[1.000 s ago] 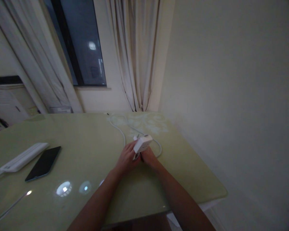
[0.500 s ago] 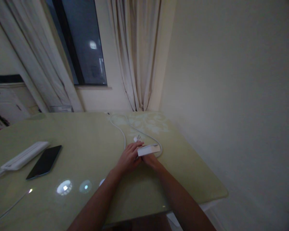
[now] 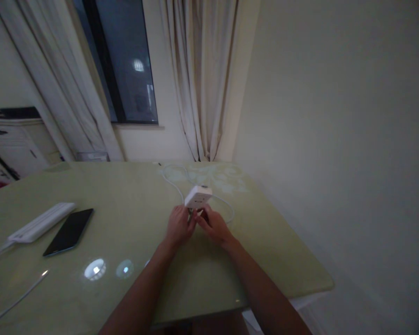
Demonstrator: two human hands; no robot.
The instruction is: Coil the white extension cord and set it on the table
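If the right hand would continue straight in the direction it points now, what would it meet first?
The right hand would probably meet the left hand first, just below the white block; exact depth there is unclear.

Reaching in with left forearm (image 3: 145,284) from seven o'clock, right forearm (image 3: 261,288) from five. Holding left hand (image 3: 178,227) and right hand (image 3: 215,227) close together, with left fingers (image 3: 177,210) curled and right thumb (image 3: 202,222) stretched toward ten o'clock.

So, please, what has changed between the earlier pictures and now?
The white block, seen nearly edge-on half a second ago, is tipped up, showing a face with dark marks, higher in view and further left. The left hand and right hand stay close below it. The phone and long white bar lie as before.
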